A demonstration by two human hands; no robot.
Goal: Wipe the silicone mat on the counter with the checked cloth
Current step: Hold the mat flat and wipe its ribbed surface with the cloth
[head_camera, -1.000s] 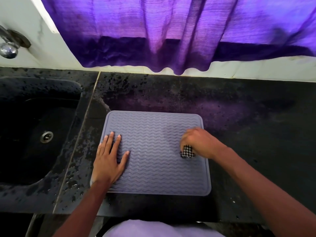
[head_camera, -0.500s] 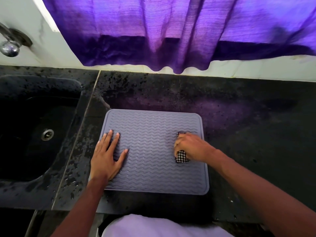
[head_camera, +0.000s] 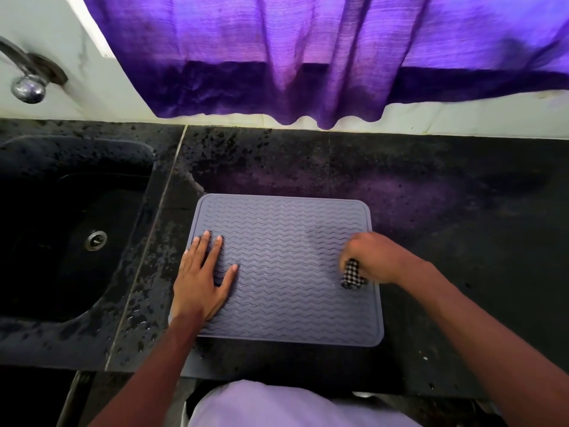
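The grey silicone mat (head_camera: pixel 286 272), ridged with wavy lines, lies flat on the black speckled counter (head_camera: pixel 446 217), its left edge near the seam beside the sink. The checked cloth (head_camera: pixel 353 274), black and white and bunched into a small wad, sits on the mat close to its right edge, about midway along that side.

The right hand (head_camera: pixel 374 257) is on top of the cloth with the fingers curled round it and the knuckles raised, so only the lower end of the wad shows beneath the palm. Its forearm comes in from the lower right, crossing the mat's right border.

The left hand (head_camera: pixel 200 278) lies flat on the left part of the mat, palm down, fingers straight and slightly spread, thumb angled out to the right. The heel of the hand reaches the mat's left border, and the forearm runs down to the lower left.

The two hands are well apart, with bare ridged mat between them. Left of the counter is a dark sink (head_camera: pixel 46 303) with a round metal drain (head_camera: pixel 96 240); a chrome tap (head_camera: pixel 27 84) projects from the pale wall above it. A purple curtain (head_camera: pixel 308 57) hangs behind the counter.
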